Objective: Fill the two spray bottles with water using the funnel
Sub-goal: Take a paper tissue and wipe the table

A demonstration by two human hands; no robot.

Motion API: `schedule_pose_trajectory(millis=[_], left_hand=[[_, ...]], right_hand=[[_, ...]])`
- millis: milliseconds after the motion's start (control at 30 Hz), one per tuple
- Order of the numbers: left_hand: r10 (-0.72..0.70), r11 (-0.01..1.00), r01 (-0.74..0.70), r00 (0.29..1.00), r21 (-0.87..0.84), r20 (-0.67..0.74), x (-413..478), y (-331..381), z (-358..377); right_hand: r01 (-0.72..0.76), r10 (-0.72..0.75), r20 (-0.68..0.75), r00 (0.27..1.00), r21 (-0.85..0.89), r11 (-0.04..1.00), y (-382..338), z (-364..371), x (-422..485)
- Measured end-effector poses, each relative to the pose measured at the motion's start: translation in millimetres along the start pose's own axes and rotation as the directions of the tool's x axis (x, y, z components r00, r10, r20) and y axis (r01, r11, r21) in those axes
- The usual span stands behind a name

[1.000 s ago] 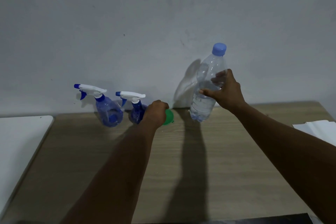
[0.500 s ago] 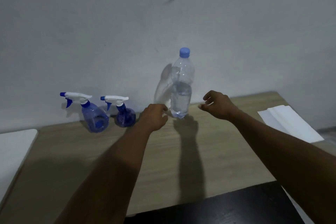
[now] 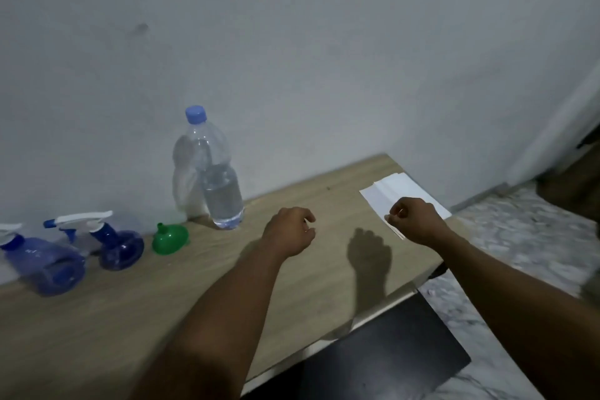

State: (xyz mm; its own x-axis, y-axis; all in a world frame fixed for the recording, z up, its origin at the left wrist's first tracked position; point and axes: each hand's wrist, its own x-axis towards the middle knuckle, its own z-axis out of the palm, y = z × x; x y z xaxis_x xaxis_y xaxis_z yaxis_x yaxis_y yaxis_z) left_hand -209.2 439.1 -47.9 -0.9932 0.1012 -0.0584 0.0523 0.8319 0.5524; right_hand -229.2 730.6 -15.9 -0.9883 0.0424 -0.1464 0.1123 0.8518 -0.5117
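Note:
Two blue spray bottles with white trigger heads stand by the wall at the table's left: one (image 3: pixel 42 261) at the frame's edge, the other (image 3: pixel 120 247) beside it. A green funnel (image 3: pixel 169 239) rests on the table, wide end down, just to their right. Behind it stands a clear water bottle (image 3: pixel 222 188) with a blue cap on, about half full. My left hand (image 3: pixel 289 232) hovers right of the bottle, loosely curled and holding nothing. My right hand (image 3: pixel 417 221) is curled in a loose fist over the edge of some white paper (image 3: pixel 394 188).
The wooden table (image 3: pixel 162 302) runs along a grey wall and ends at its right corner just past the paper. A black surface (image 3: pixel 383 360) sits below the table's front edge. Marble floor (image 3: pixel 519 243) lies to the right.
My right hand let go of the water bottle, which now stands by the wall, and moved right over the paper. My left hand released the funnel and moved right. The view swung right.

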Motion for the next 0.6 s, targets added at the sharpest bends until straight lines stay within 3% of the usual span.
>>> schedule_pose_trajectory(millis=[267, 400, 600], left_hand=[[-0.088, 0.994, 0.096, 0.988, -0.056, 0.124, 50.0, 97.3, 93.6], [-0.154, 0.98, 0.164, 0.983, -0.108, 0.101, 72.6, 127.5, 142.1], [-0.28, 0.96, 0.28, 0.96, 0.021, 0.006, 87.1, 157.0, 182.1]], right_hand=[[-0.006, 0.01, 0.081, 0.997, -0.05, 0.999, 106.8, -30.6, 57.4], [0.065, -0.062, 0.092, 0.994, -0.032, 0.997, 140.9, -28.0, 83.6], [0.136, -0.126, 0.149, 0.981, -0.055, 0.989, 176.1, -33.2, 113.5]])
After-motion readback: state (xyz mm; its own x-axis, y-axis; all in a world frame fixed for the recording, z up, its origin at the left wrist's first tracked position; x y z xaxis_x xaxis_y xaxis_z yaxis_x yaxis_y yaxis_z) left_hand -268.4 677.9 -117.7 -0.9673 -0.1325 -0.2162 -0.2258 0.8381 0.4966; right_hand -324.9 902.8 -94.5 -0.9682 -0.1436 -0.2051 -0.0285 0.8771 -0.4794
